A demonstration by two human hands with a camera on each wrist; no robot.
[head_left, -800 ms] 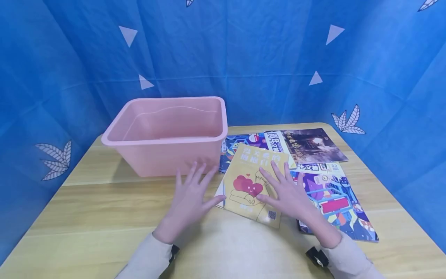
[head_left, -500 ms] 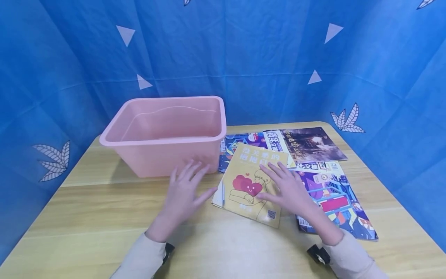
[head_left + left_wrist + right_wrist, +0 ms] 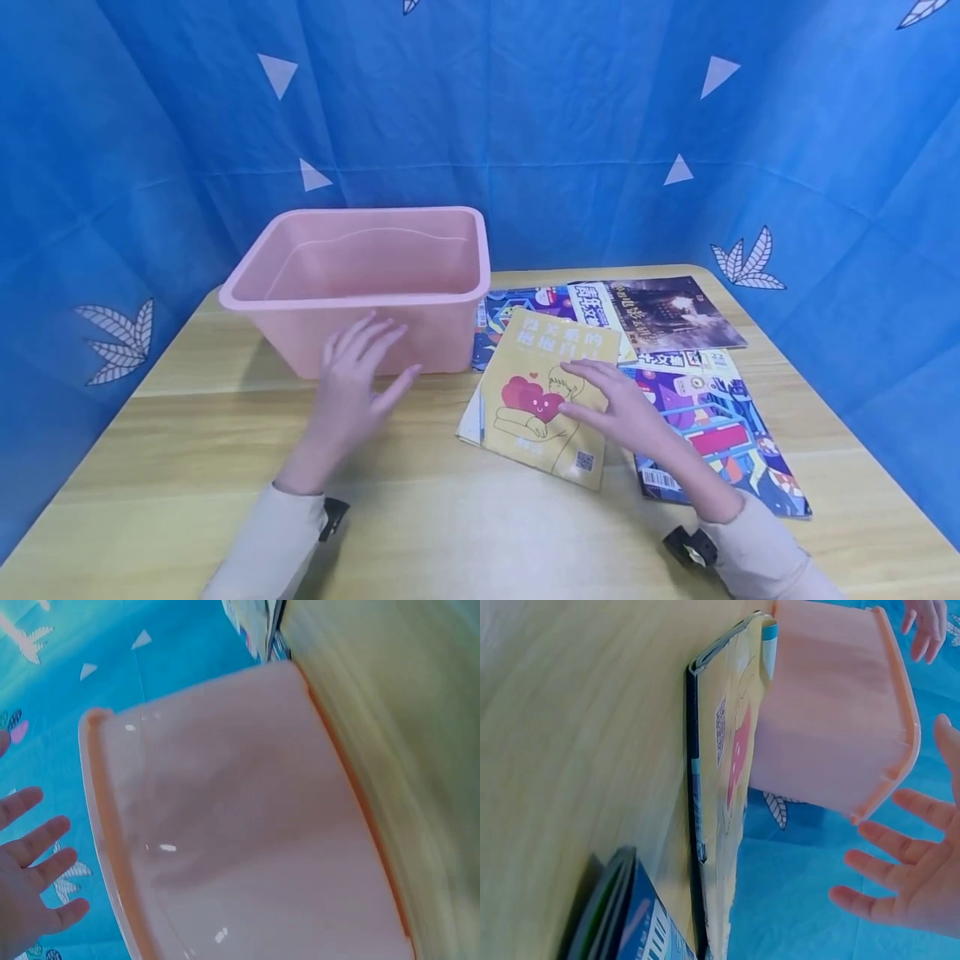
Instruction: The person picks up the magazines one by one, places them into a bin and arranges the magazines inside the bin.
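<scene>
Head view: the left hand [image 3: 348, 387] hovers, grip wide and empty, before the pink bin [image 3: 360, 287] on the table [image 3: 225, 450]; the right hand [image 3: 626, 408], fingers spread, holds nothing over the yellow book [image 3: 536, 417] — topmost of the overlapping magazines [image 3: 705, 425].

Left wrist view: bin wall [image 3: 247, 825] close, unobstructed.

Right wrist view: the book [image 3: 731, 795] lies flat — the splayed fingers [image 3: 889, 874] hover clear.

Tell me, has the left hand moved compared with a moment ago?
Yes. The left hand has shifted left, away from the yellow book, and now hovers, fingers spread, in front of the pink bin.
</scene>
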